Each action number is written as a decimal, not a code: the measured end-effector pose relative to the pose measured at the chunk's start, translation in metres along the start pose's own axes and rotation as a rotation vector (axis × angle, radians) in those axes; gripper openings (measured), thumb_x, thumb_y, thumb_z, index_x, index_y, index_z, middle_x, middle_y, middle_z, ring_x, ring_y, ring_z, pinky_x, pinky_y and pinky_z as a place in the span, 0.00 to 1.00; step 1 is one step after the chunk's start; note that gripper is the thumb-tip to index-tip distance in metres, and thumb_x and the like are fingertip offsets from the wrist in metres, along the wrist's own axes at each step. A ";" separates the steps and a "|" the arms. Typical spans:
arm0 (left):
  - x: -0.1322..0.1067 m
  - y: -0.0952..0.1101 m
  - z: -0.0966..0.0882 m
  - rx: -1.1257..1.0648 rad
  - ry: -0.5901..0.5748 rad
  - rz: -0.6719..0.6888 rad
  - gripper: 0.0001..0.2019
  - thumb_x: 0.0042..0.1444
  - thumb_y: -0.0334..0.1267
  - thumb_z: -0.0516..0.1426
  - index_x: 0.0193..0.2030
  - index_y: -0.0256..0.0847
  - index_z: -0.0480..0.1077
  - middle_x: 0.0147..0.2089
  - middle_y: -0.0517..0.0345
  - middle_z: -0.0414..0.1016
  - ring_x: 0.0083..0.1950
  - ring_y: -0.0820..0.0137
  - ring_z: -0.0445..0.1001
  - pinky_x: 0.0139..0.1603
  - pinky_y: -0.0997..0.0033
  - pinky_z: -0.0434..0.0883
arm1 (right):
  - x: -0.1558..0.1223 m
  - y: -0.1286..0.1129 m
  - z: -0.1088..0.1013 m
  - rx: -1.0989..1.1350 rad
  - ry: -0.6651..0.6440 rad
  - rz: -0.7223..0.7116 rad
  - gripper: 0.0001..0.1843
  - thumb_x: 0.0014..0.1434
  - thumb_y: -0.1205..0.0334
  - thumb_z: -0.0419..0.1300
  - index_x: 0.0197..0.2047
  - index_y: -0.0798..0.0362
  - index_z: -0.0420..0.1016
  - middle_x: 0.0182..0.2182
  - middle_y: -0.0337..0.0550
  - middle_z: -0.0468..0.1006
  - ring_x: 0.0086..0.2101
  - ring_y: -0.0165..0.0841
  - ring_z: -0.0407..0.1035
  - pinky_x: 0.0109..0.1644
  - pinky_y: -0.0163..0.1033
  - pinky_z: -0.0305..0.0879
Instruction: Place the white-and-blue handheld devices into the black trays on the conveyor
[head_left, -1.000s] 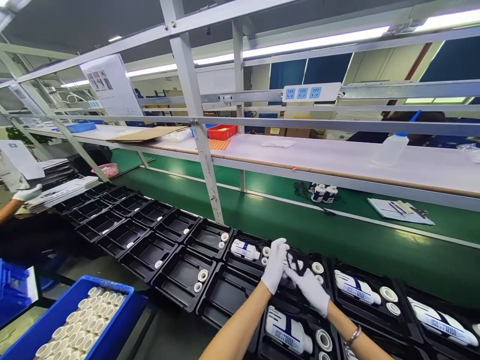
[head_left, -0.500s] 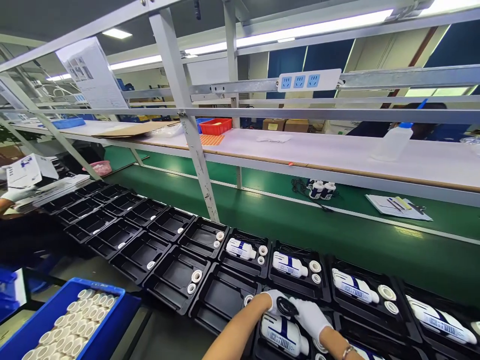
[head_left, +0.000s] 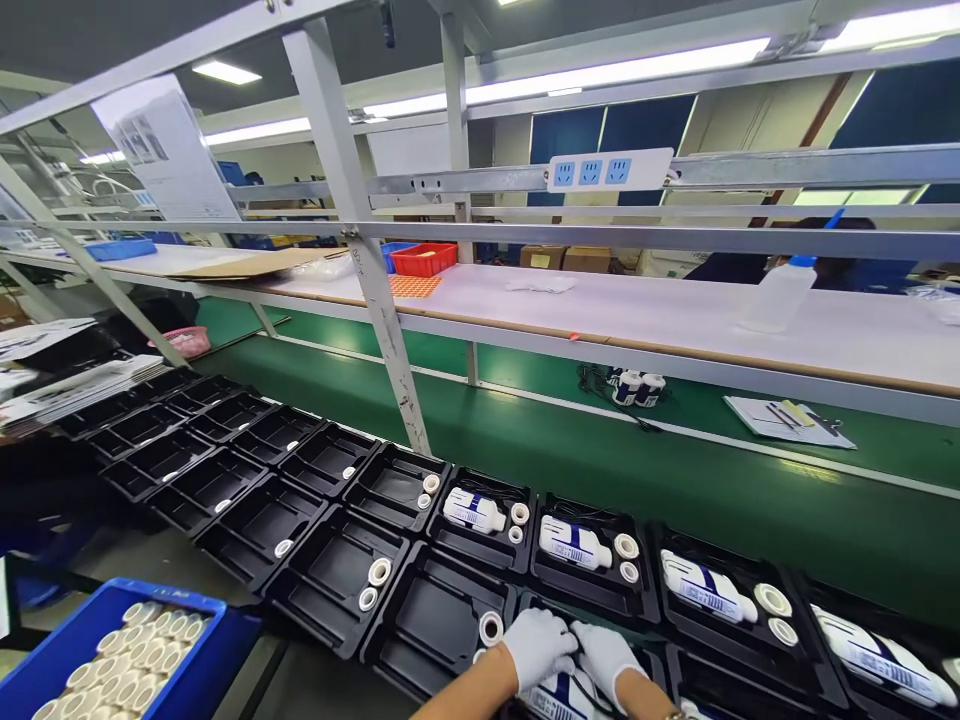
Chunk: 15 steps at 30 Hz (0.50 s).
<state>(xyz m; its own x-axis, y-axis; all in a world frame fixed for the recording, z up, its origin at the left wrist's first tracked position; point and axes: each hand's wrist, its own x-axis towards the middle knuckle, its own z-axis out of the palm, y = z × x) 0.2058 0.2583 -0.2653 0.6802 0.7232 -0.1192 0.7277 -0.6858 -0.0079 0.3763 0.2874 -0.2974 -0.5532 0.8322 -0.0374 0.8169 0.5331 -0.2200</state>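
Note:
In white gloves, my left hand (head_left: 536, 645) and my right hand (head_left: 606, 660) are close together, low over a black tray at the bottom of the head view. The fingers of both are curled in on a black cable (head_left: 589, 682); most of it is hidden by the gloves, and a strand runs down between them. Beneath the hands lies a white bottle-shaped unit (head_left: 556, 698) with a blue-striped label, partly covered. To the left, a black tray (head_left: 431, 620) holds a white ring (head_left: 491, 628) and no such unit.
Black trays stretch in two rows to the far left, with white rings in them. The back-row trays at right hold white units (head_left: 574, 542). A blue bin (head_left: 214, 606) of white rings is at lower left. Beyond lie a green surface (head_left: 495, 430), a clipboard (head_left: 784, 420) and a metal post (head_left: 367, 250).
The coiled black cable was held up between both hands; now the hands are lower, in the tray, and cover most of it. A gloved hand at far left has left the view.

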 end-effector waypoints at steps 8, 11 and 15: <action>0.004 -0.021 0.004 0.060 0.007 0.093 0.17 0.72 0.51 0.54 0.52 0.40 0.74 0.45 0.52 0.83 0.44 0.59 0.84 0.30 0.66 0.73 | -0.050 0.024 -0.014 -0.137 -0.206 -0.061 0.42 0.51 0.59 0.77 0.67 0.61 0.74 0.65 0.68 0.73 0.64 0.59 0.69 0.70 0.62 0.66; 0.006 -0.023 0.007 0.072 0.007 0.077 0.15 0.73 0.47 0.53 0.48 0.39 0.75 0.42 0.50 0.82 0.42 0.58 0.83 0.30 0.66 0.72 | -0.047 0.021 -0.015 -0.194 -0.249 -0.064 0.27 0.59 0.68 0.68 0.62 0.63 0.79 0.65 0.69 0.72 0.65 0.61 0.68 0.69 0.60 0.68; 0.008 -0.024 0.012 0.069 0.001 0.042 0.08 0.70 0.35 0.55 0.45 0.35 0.75 0.41 0.48 0.82 0.41 0.57 0.83 0.30 0.66 0.72 | -0.034 0.016 -0.017 -0.218 -0.235 -0.053 0.19 0.67 0.74 0.56 0.56 0.62 0.82 0.58 0.65 0.80 0.60 0.54 0.74 0.66 0.58 0.71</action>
<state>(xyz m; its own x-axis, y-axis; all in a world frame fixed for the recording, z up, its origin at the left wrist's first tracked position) 0.1925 0.2798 -0.2777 0.7105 0.6934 -0.1199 0.6905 -0.7198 -0.0716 0.4107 0.2703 -0.2828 -0.5975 0.7580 -0.2616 0.7877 0.6159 -0.0142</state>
